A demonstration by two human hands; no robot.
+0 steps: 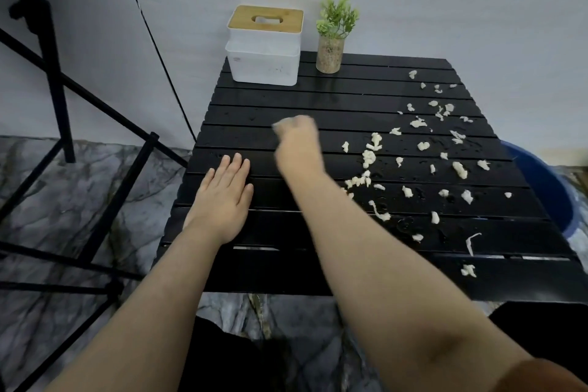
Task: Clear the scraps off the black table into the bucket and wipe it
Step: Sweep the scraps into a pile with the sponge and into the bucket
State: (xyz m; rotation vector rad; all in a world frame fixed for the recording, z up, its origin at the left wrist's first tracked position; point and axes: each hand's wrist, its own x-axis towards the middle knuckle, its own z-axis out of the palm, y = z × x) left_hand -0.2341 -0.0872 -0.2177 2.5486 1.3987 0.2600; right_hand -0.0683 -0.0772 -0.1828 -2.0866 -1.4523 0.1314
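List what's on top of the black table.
A white tissue box with a wooden lid, a potted plant, scattered pale scraps, and the left hand resting flat. The right hand and forearm cover part of the black table; anything beneath them is hidden.

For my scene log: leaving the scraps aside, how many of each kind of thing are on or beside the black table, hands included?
Tissue box: 1
Potted plant: 1
Blue bucket: 1
Hands: 2 (left hand, right hand)
Total: 5

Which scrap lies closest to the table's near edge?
The clump on the table's nearest slat, right side, just nearer than the thin curled strip. Every other scrap lies farther up.
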